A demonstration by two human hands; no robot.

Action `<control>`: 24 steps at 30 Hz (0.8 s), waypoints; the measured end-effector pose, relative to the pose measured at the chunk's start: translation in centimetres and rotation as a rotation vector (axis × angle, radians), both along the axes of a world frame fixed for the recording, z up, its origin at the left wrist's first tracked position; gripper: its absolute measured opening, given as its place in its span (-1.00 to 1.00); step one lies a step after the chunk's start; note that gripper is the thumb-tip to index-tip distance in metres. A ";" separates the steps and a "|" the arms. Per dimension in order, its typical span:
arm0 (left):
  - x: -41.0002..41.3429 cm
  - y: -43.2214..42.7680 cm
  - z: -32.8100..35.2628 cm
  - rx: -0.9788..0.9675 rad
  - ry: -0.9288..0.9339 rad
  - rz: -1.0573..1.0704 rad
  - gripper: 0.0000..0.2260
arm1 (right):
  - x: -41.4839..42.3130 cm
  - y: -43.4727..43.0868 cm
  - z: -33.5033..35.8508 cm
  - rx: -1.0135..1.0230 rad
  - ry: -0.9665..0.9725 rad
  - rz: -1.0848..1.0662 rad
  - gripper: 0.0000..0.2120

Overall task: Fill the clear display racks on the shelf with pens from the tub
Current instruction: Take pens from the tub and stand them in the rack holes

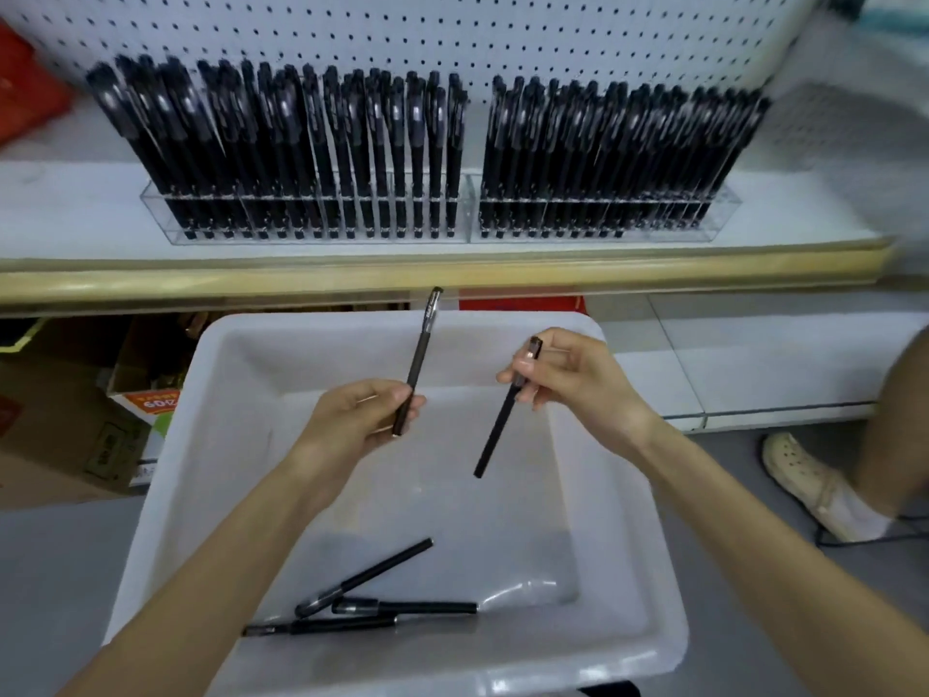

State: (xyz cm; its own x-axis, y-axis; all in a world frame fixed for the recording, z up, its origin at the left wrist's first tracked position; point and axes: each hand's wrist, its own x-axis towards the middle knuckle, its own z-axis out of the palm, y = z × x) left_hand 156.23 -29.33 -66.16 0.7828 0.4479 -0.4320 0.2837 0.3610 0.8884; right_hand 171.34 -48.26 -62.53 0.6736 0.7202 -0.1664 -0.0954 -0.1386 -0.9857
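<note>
White pegboard (pixel 452 37) backed a shelf (pixel 75 213) just beyond the tub (pixel 211 445). Two clear racks stood side by side on the shelf, one beyond the tub's far left corner (pixel 311 236) and one beyond its far right corner (pixel 598 236). Both were packed with upright black pens.

I had both hands above the tub's middle. My left hand (pixel 352 420) pinched one pen (pixel 420 354) near its lower end, with the cap pointing up toward the shelf. My right hand (pixel 578 379) gripped a second pen (pixel 497 430) at its capped end, with the barrel slanting down into the tub. Three more pens (pixel 362 581) lay loose on the tub floor at its near side.

To seat these well, I judged each pen should be turned cap-up, matched to the lean of its neighbours, and lowered gently into a free slot. The likeliest gaps seemed to be at the racks' ends, though blur hid them.
</note>
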 end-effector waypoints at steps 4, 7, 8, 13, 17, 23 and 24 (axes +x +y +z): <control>3.8 -3.1 3.0 -0.113 -0.093 -0.055 -0.89 | 2.2 -1.6 3.3 0.101 0.017 -0.063 -0.81; 6.7 -4.8 5.4 -0.251 -0.180 -0.104 -0.83 | 4.3 -3.1 5.5 0.167 0.024 -0.098 -0.79; 7.6 -5.2 6.1 -0.286 -0.211 -0.125 -0.79 | 5.0 -3.6 6.2 0.183 0.018 -0.113 -0.78; 11.4 -6.3 8.9 -0.176 -0.284 -0.248 -0.69 | 9.4 -5.6 9.6 0.187 -0.167 -0.249 -0.74; 14.0 -6.4 10.4 0.067 -0.290 -0.251 -0.81 | 13.6 -5.9 12.3 0.150 -0.408 -0.417 -0.85; 17.0 -6.1 11.2 0.311 -0.273 -0.201 -0.86 | 17.8 -4.7 13.3 0.132 -0.621 -0.527 -0.68; 17.3 -6.1 11.2 0.327 -0.271 -0.195 -0.86 | 18.0 -4.5 13.1 0.120 -0.670 -0.528 -0.65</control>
State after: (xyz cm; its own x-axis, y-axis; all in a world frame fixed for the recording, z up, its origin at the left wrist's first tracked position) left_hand 173.52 -35.42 -55.00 0.9309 0.3601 -0.0612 0.0607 0.0128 0.9981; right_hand 189.39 -52.73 -49.44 0.8540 0.2723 0.4433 0.4893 -0.1307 -0.8623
